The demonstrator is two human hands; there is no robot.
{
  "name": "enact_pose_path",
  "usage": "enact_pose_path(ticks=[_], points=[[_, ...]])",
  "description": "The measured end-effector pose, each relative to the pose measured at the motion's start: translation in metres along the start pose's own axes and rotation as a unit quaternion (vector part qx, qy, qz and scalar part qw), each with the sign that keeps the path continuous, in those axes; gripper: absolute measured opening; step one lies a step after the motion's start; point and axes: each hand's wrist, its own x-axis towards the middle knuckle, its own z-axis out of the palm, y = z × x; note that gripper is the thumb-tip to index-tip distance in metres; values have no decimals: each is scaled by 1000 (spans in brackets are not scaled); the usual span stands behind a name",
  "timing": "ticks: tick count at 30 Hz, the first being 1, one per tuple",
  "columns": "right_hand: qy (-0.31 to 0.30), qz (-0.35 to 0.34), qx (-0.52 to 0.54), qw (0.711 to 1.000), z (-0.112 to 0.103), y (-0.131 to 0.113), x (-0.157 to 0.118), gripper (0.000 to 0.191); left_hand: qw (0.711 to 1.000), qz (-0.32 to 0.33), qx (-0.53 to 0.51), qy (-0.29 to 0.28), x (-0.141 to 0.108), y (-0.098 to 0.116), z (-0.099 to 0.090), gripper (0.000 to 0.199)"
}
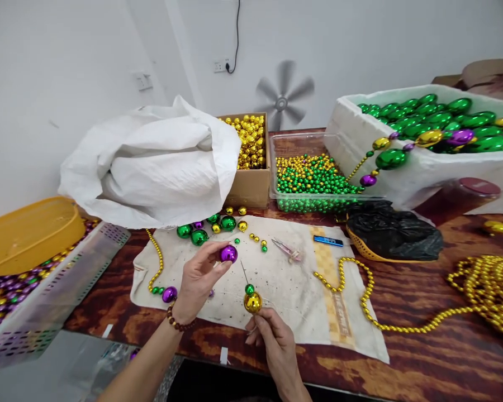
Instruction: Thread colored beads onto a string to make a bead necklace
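Observation:
A shiny purple bead [228, 254] is pinched between the thumb and fingers of my left hand [200, 276], above the cloth. My right hand [272, 340] is closed just below a large gold bead [252, 302]. A small green bead [249, 289] sits against that gold bead, and a thin needle [243, 271] sticks up out of it, its tip near the purple bead but apart from it. Whatever runs below the gold bead is hidden by my right fingers. Left of my left wrist lies another purple bead [169, 294] beside small green ones on a gold bead strand [157, 257].
Loose beads, small scissors [285, 249] and a blue cutter [327, 240] lie on the pale cloth [293, 301]. Behind stand a white sack [163, 173], a cardboard box [249, 187], a clear bin [283, 195] and a foam box [436, 176]. Gold strands [486, 290] are heaped right.

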Motion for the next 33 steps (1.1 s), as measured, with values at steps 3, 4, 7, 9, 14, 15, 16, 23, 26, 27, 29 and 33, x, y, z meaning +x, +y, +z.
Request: enact_pose_path(ticks=[3,4,7,9,14,15,16,23,26,27,29,33], points=[[-17,-4,2,1000,3,3,1,31,999,-14,-35,1,3,2,0,32],[-22,-2,0,1000,4,4,1,31,999,-20,-48,3,4,4,0,32],[-30,1,-8,1000,5,6,1,30,995,-48,-88,18,6,10,4,32],[-32,3,-12,999,6,6,1,31,991,-68,-113,32,7,14,6,32],[-18,4,-11,1000,9,3,4,36,983,-90,-152,42,7,18,10,35],[-17,5,-11,1000,10,2,4,37,982,-91,-157,43,7,18,10,35],[-17,6,-10,1000,11,0,5,38,982,-92,-162,43,7,18,10,35],[-11,11,1,1000,13,-2,4,37,979,-98,-172,42,2,13,13,35],[-7,10,14,1000,15,-3,6,36,982,-94,-159,34,-2,13,15,35],[-5,6,19,1000,16,-4,7,35,983,-91,-153,31,-3,14,16,34],[-3,-1,32,999,20,-7,9,35,986,-80,-144,24,-6,16,19,33],[-3,-13,53,998,28,-14,14,33,990,-56,-131,11,-10,20,22,31]])
